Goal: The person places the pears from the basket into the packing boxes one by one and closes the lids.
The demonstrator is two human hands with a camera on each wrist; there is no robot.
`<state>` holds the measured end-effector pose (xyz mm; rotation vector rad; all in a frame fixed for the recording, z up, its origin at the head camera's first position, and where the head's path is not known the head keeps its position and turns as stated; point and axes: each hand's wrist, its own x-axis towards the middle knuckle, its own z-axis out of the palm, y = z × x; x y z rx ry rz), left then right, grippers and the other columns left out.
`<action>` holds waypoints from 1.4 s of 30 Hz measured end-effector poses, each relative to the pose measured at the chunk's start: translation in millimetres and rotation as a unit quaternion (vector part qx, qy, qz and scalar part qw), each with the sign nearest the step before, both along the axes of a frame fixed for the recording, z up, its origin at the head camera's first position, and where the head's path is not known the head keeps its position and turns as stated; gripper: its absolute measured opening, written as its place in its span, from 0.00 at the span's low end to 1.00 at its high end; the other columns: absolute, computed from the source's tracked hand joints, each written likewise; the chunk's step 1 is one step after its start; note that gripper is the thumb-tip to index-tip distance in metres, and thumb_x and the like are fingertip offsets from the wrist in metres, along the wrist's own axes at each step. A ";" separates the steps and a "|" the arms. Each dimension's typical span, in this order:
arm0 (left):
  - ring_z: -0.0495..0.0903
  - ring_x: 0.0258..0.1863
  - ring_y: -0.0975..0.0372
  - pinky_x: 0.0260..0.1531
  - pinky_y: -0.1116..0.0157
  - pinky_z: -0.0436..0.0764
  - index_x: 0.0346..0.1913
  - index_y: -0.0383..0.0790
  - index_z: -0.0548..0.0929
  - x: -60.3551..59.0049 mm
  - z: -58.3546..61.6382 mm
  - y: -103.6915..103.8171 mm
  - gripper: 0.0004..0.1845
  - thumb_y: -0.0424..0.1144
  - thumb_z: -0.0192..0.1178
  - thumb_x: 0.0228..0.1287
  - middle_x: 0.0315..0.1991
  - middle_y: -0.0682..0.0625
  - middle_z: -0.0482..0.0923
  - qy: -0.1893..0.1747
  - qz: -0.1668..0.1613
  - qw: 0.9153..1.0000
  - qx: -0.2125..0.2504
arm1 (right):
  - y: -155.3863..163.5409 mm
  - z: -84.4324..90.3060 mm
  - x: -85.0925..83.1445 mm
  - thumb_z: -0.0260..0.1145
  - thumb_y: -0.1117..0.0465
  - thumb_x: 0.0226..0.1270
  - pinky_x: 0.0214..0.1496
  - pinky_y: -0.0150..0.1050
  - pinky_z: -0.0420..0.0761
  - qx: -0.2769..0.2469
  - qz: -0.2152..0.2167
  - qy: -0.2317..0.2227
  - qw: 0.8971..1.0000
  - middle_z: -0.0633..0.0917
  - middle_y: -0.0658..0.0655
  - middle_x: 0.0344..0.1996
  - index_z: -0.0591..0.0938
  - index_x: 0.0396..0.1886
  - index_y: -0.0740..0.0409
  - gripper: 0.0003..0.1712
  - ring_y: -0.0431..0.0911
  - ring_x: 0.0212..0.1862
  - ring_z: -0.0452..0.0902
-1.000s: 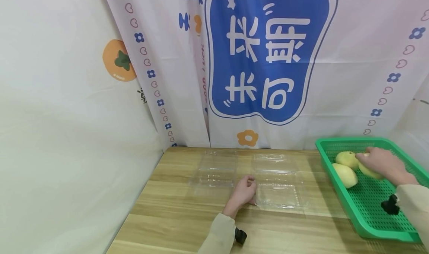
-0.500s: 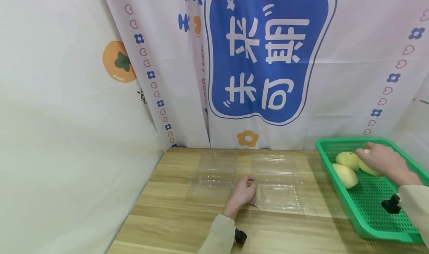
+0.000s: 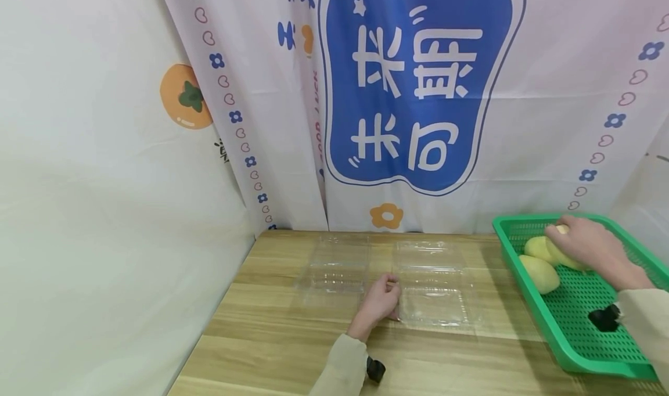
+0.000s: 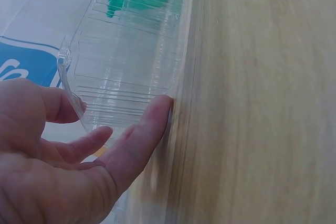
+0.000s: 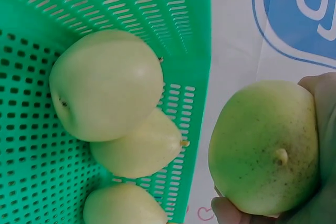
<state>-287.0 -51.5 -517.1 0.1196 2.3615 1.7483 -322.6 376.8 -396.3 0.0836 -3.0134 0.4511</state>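
Note:
In the head view my left hand (image 3: 380,297) is at the left edge of a clear plastic clamshell container (image 3: 434,306), which lies open on the wooden table. The left wrist view shows the fingers on the container's ribbed end wall (image 4: 113,103), with one fingertip at its rim. My right hand (image 3: 593,245), over the green basket (image 3: 540,320), grips a pale yellow-green pear (image 5: 265,148), its stem facing the wrist camera. Below it in the basket lie more pears, including a front one (image 3: 538,274); the right wrist view shows three there.
A second clear clamshell container (image 3: 337,268) lies open to the left of the first. Printed cloth (image 3: 502,152) hangs behind the table (image 3: 272,332), and white cloth (image 3: 115,239) is on the left. The basket stands at the table's right side.
My right hand has shifted slightly left and up with the pear, which shows more clearly above the others. My left hand and the containers have stayed put.

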 end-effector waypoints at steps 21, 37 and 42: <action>0.79 0.20 0.55 0.18 0.62 0.84 0.59 0.33 0.73 -0.7 -2.2 1.6 0.18 0.37 0.52 0.71 0.42 0.40 0.80 0.006 0.005 1.000 0.008 | -40.1 16.4 11.9 0.48 0.43 0.72 0.22 0.38 0.64 -0.012 0.026 0.016 0.999 0.81 0.65 0.35 0.74 0.52 0.62 0.27 0.52 0.29 0.71; 0.77 0.17 0.59 0.16 0.64 0.83 0.59 0.34 0.73 -0.7 -2.0 1.0 0.18 0.38 0.51 0.71 0.41 0.40 0.81 0.007 0.004 1.000 0.008 | -74.8 26.9 21.0 0.50 0.48 0.71 0.30 0.47 0.76 -0.021 0.063 0.057 0.996 0.81 0.72 0.48 0.77 0.51 0.64 0.25 0.60 0.40 0.79; 0.77 0.17 0.60 0.17 0.64 0.84 0.59 0.34 0.73 -0.8 -3.1 0.7 0.18 0.38 0.52 0.71 0.42 0.40 0.81 0.006 0.004 1.000 0.005 | -87.1 28.1 25.6 0.48 0.48 0.73 0.37 0.56 0.78 -0.022 0.072 0.055 0.996 0.79 0.74 0.51 0.77 0.54 0.66 0.27 0.65 0.45 0.79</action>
